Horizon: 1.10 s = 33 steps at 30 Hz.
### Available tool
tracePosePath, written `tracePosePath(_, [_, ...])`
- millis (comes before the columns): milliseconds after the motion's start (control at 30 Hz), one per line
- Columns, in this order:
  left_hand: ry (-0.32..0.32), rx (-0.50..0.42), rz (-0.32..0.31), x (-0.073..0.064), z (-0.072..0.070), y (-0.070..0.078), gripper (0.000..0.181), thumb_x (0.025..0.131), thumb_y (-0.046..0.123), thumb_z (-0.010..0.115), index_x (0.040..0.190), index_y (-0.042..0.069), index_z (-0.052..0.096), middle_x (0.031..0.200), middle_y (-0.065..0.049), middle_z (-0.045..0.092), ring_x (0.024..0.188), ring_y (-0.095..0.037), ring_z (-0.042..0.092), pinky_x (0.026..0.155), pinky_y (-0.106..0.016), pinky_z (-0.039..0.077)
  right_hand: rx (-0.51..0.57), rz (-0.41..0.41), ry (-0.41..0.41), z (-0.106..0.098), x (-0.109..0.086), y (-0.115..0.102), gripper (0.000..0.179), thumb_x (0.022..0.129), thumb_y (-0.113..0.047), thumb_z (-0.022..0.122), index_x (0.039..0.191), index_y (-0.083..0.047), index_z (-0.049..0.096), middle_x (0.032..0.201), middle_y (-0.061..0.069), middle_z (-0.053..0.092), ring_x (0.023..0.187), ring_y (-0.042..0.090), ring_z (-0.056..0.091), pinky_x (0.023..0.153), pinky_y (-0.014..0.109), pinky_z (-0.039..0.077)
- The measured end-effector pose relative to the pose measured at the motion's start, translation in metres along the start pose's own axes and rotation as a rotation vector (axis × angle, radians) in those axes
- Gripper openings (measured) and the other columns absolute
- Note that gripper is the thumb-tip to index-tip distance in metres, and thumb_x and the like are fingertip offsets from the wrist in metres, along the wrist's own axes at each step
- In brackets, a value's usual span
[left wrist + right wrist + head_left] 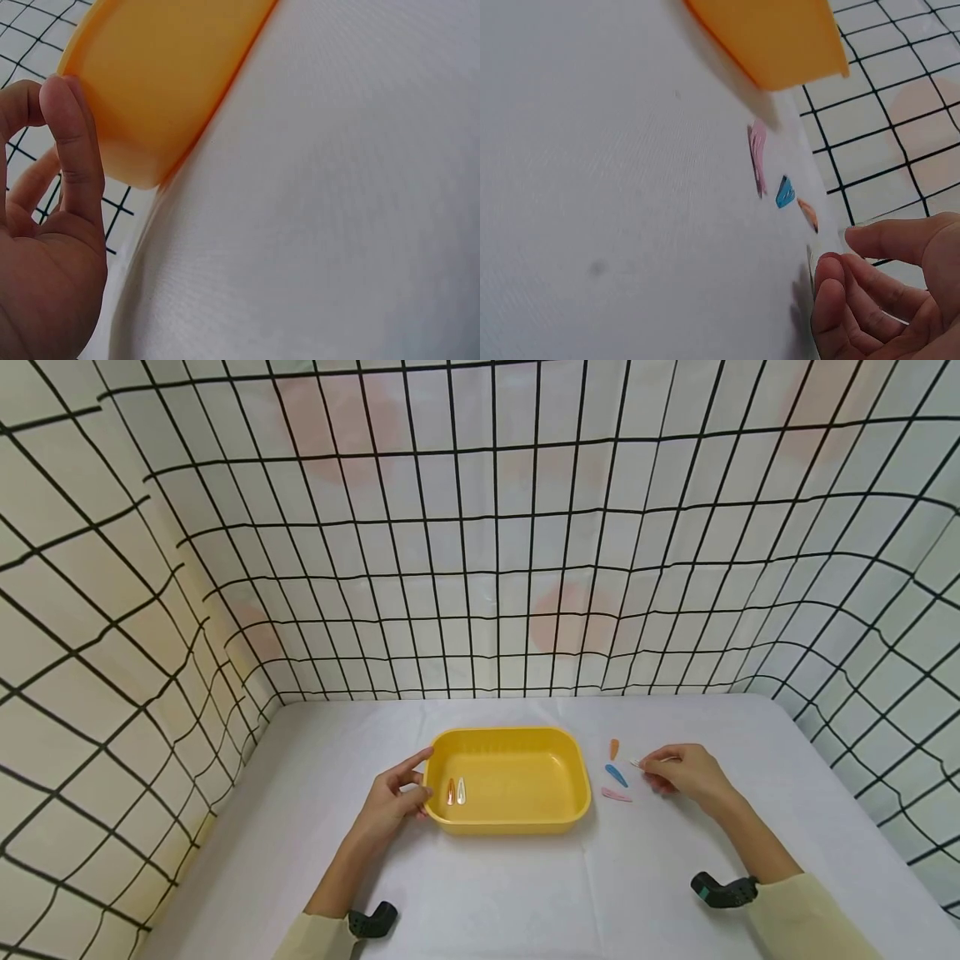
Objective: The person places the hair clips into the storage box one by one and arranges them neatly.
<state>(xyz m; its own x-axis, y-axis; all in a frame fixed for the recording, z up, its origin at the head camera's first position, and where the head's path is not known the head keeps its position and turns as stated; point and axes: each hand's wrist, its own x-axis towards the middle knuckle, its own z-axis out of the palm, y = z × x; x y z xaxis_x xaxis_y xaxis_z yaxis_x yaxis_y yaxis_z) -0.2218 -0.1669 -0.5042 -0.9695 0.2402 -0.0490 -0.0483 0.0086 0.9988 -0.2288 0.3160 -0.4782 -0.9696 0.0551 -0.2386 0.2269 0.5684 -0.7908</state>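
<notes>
My left hand [392, 797] grips the left rim of a yellow plastic tray [510, 827]; the left wrist view shows its fingers against the tray's wall [165, 97]. Inside the tray, at the left, an orange snap hair clip [451, 791] and a white one [461, 790] lie side by side. Right of the tray, my right hand [686, 772] pinches a white hair clip [635, 763], mostly hidden by the fingertips. Between that hand and the tray lie an orange clip [614, 749], a blue clip [617, 775] and a pink clip [617, 794].
A white cloth [517, 893] covers the table. Black wire grid panels [495, 543] backed with pale sheeting stand along the back and both sides. Each wrist wears a dark strapped-on device, one on the left [372, 921] and one on the right [723, 891].
</notes>
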Motion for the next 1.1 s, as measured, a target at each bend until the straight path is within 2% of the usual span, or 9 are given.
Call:
tracePosePath(333, [0.01,0.006,0.004,-0.002,-0.001,0.001,0.066,0.089,-0.004,0.065,0.152,0.013,0.052,0.097,-0.009,0.059,0.056,-0.01,0.059,0.056,-0.018,0.056,-0.012,0.053,0.035,0.0,0.006,0.006,0.037,0.1,-0.027,0.065,0.118,0.005,0.067,0.085,0.005,0.069,0.072,0.014,0.063,0.062,0.024,0.058])
tracePosePath(633, [0.017,-0.021,-0.017,-0.001,0.001,-0.003,0.065,0.09,-0.004,0.065,0.15,0.017,0.054,0.099,-0.01,0.059,0.056,-0.012,0.059,0.056,-0.019,0.057,-0.04,0.021,0.091,0.005,0.016,0.006,0.033,0.099,-0.024,0.066,0.116,0.003,0.069,0.082,0.005,0.07,0.071,0.014,0.064,0.06,0.024,0.058])
tracePosePath(933, [0.012,-0.02,-0.02,-0.002,0.0,-0.002,0.065,0.09,-0.003,0.066,0.15,0.018,0.054,0.101,-0.011,0.059,0.057,-0.012,0.059,0.056,-0.019,0.057,-0.185,-0.016,0.131,0.009,0.017,0.008,0.042,0.09,-0.034,0.078,0.11,0.002,0.071,0.084,0.006,0.07,0.075,0.019,0.061,0.062,0.027,0.051])
tracePosePath(1100, [0.011,-0.011,-0.016,0.0,0.0,-0.002,0.065,0.09,-0.003,0.066,0.15,0.017,0.054,0.101,-0.01,0.059,0.057,-0.012,0.059,0.056,-0.019,0.057,-0.222,-0.018,0.146,0.011,0.016,0.007,0.044,0.084,-0.035,0.084,0.107,0.001,0.072,0.085,0.008,0.069,0.078,0.021,0.059,0.062,0.027,0.048])
